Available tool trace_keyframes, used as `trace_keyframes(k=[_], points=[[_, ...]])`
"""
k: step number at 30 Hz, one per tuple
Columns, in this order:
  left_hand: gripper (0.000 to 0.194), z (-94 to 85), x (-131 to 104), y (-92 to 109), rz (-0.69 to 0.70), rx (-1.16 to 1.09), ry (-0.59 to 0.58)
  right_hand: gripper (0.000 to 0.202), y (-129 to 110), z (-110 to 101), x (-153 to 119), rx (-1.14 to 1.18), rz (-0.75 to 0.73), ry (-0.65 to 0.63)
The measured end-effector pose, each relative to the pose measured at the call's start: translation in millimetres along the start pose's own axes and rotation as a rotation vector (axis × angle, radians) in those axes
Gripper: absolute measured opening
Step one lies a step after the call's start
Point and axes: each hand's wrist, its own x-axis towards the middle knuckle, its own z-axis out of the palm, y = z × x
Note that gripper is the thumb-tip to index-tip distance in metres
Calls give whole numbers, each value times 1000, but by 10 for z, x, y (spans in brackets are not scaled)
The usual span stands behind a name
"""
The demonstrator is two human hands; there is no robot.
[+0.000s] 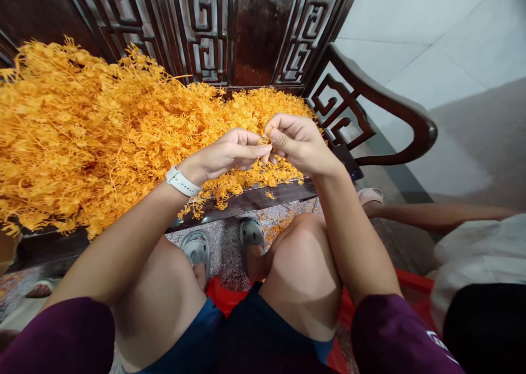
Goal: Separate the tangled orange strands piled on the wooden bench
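A large heap of orange, thread-like curly pieces (94, 127) covers the seat of a dark carved wooden bench (242, 204). Above the heap's right part, my left hand (236, 152), with a white watch on its wrist, is closed in a pinch on a small orange piece (264, 140). Facing it, my right hand (293, 141) has its thumb and forefinger pressed together at the same piece. The fingertips of both hands nearly meet, and they partly hide the piece.
The bench's curved armrest (394, 111) rises on the right beside a pale wall. Orange bits (277, 228) lie on the speckled floor near my grey clogs (197, 250). Another person's leg (444, 216) reaches in from the right. Part of a red seat (224, 297) shows beneath me.
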Motion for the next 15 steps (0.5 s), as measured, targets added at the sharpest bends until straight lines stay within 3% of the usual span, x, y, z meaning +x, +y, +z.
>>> trace_keyframes(k=[5,8,10,13,15], points=[[36,-16,-42,-46,-151,-211,231,52,25,159,19,156,-39,-10],[35,-12,-59,-48,-123,-307,351,56,-115,241,-7,223,-103,10],[30,-7,-40,-16,-67,-335,370,53,-170,188,14,236,-159,53],[24,-25,31,51,48,-346,384,42,-15,-112,146,17,-249,278],[25,-61,81,78,116,-372,440,57,227,-385,261,-411,-258,491]])
